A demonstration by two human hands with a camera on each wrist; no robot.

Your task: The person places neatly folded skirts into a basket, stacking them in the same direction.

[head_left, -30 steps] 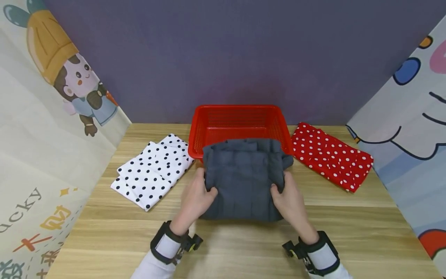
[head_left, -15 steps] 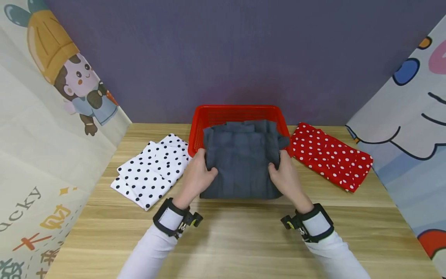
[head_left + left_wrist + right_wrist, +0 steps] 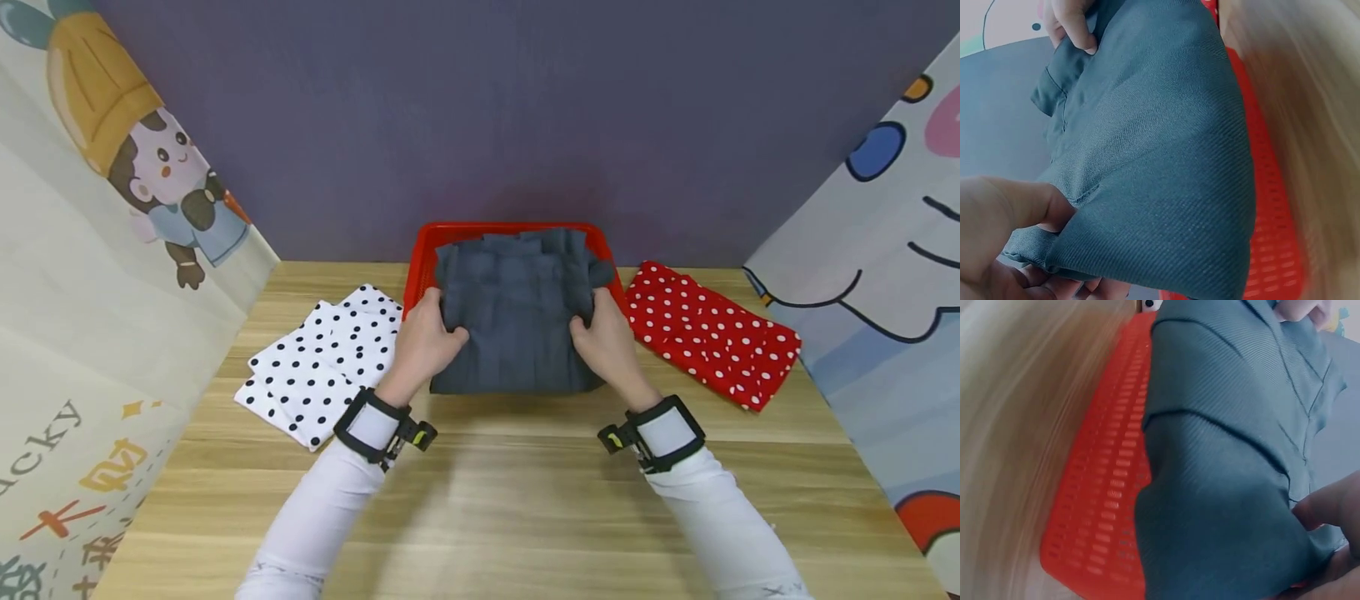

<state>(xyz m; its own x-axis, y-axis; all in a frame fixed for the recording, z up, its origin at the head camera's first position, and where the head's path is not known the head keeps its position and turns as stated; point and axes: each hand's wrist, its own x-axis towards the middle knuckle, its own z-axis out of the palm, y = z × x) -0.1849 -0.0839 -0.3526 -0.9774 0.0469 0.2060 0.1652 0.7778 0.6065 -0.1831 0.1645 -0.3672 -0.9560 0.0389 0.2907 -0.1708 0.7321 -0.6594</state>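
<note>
On the head view I watched the left hand [image 3: 427, 337] and the right hand [image 3: 606, 342] hold the grey cloth [image 3: 517, 317] by its opposite sides, both thumbs on top. The cloth was over the red basket [image 3: 417, 271], covering most of its opening, with its near edge out past the front rim; I could not tell whether the two touched. The basket sat on the table [image 3: 517, 500] near the purple wall [image 3: 480, 108]. A dotted white cloth [image 3: 330, 367] lay to its left and a dotted red cloth [image 3: 712, 333] to its right.

On the left wrist view I had the left hand closed in a pinch, thumb pressing into the cloth and fingers curled under its edge. At the far end I saw the other hand's fingers on the fabric, and the basket's slotted side showed below.

On the right wrist view I saw the right thumb and fingers closed on the cloth's edge, partly cut off by the frame. The cloth bulged above the basket's slotted side, its folds running lengthwise.
</note>
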